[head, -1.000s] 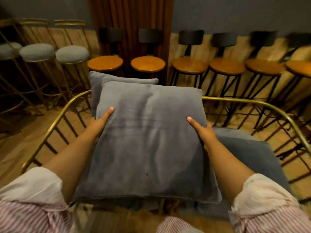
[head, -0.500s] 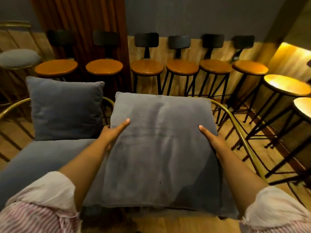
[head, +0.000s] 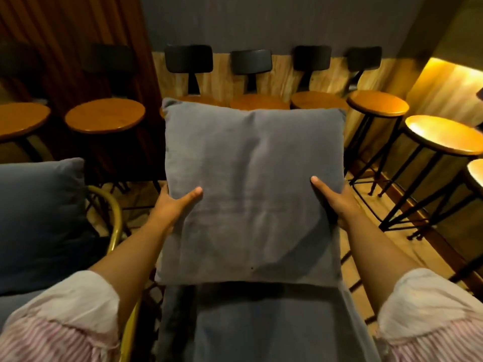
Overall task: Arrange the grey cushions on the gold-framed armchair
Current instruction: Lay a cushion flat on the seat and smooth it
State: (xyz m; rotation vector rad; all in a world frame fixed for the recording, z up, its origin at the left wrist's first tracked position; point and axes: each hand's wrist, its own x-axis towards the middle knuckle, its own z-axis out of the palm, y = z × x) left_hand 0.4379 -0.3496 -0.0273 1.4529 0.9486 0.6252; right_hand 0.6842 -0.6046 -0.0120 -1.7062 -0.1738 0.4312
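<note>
I hold a square grey cushion [head: 251,189] upright in front of me. My left hand [head: 175,205] grips its left edge and my right hand [head: 333,199] grips its right edge, thumbs on the front face. Below the cushion lies a grey seat pad [head: 274,333]. To the left, a second grey cushion [head: 39,218] leans upright on the gold-framed armchair [head: 116,220], whose curved gold rail shows beside it. The frame under the seat pad in front of me is hidden.
A row of wooden-topped bar stools with black backs [head: 104,117] lines the far wall. More round stools [head: 444,135] stand at the right under a warm light. A wooden slat panel [head: 65,35] rises at the back left. Wood floor shows to the right.
My view has swung right: the leaning cushion and gold rail slid to the left edge. The held cushion has risen and tipped more upright, over a grey seat pad.
</note>
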